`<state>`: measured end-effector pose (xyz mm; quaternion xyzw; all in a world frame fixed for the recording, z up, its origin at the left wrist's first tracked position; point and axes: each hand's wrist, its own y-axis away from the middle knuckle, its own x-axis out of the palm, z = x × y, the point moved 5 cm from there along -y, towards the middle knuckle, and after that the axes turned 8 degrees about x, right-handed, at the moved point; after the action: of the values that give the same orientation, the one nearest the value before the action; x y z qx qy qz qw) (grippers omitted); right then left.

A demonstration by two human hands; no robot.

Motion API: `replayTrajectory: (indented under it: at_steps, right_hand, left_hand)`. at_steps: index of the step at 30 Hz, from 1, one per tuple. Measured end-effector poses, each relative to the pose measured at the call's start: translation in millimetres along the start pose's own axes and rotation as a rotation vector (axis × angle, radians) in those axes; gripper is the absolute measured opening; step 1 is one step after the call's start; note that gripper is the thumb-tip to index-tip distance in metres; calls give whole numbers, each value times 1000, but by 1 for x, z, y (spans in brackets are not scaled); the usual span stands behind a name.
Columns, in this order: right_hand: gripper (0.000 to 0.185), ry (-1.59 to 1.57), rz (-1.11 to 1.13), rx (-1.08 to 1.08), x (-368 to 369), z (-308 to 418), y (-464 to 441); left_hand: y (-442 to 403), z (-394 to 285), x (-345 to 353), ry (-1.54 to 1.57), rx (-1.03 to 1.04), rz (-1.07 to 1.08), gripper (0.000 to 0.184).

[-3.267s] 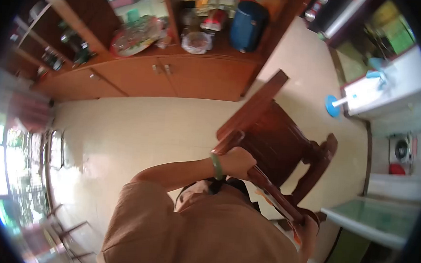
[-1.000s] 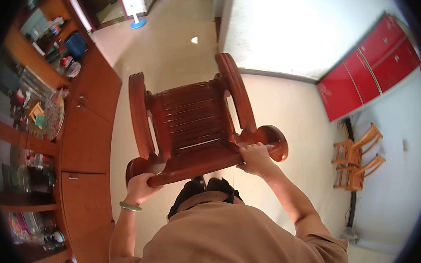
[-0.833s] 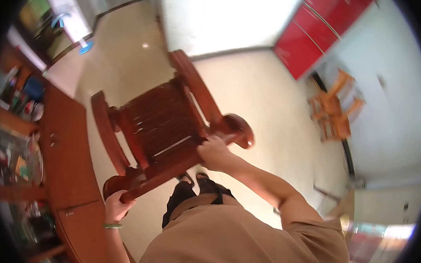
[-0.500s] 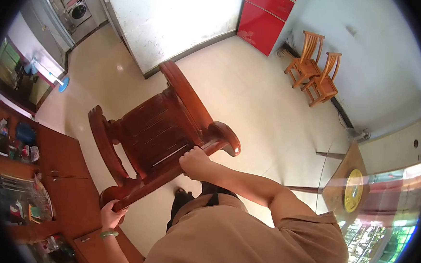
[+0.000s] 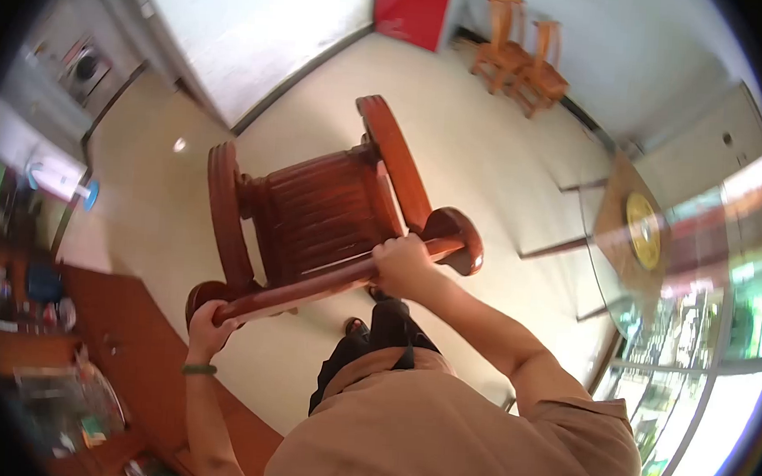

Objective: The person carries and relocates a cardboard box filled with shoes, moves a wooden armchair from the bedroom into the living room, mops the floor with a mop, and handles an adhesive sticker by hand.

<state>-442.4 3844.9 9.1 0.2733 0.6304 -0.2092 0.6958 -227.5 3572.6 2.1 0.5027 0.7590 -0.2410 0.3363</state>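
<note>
A heavy dark red wooden armchair (image 5: pixel 322 208) with a slatted seat and curved armrests is in front of my body. My left hand (image 5: pixel 210 328), with a green bangle at its wrist, is wrapped round the left end of the chair's top rail. My right hand (image 5: pixel 404 261) grips the same rail nearer its right end, close to the scrolled right side. Both armrests point away from me. My feet, in dark sandals, show below the rail.
A brown cabinet (image 5: pixel 148 337) with cluttered shelves runs along the lower left. Two small wooden chairs (image 5: pixel 522 63) stand by the right wall near a red cabinet (image 5: pixel 412 11). At the right is a glass-topped table (image 5: pixel 603 243) with a yellow disc. A white wall corner juts in ahead.
The armchair was first side-on to me; now its rail lies across my front, with both hands on it. The view has turned rightward, bringing in the table and window.
</note>
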Motion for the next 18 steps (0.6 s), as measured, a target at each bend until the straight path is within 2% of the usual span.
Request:
replayTrajectory:
  at_steps: [2,4,5,6,7,9,12,13,14,16,18]
  right_hand:
    - [24,15,25,74,2,13,22]
    - [26,-21,-5,118,12,31,49]
    - [30,-55,-20,122,16,42,62]
    - [30,-76,4,124,20,52,76]
    - [30,-77,27,120,-3,108,71]
    - [28,-174,162,120,-5,117,94]
    - [36,-372,279,99,10,116,110]
    - [38,-449,323,68,9,113,117]
    - [38,-443,318,90,-3,155,103]
    - [45,-549,149,40,-2,137,126]
    - [44,-520,101,102,-3,111,142]
  left_hand:
    - [0,24,-6,-42,206,-17,27]
    - [0,35,-13,-26,221,48,30]
    - [4,38,-19,5,158,140,35]
    - [7,47,-22,-20,226,152,39]
    - [13,75,-69,3,219,195,41]
    - [15,78,-69,-7,222,272,43]
    - [16,68,-70,-183,302,339,48]
    - [18,65,-73,-187,243,333,52]
    - [21,98,-114,-178,189,310,55]
    - [32,94,-103,-168,152,253,58]
    - [36,100,-97,-143,112,173,61]
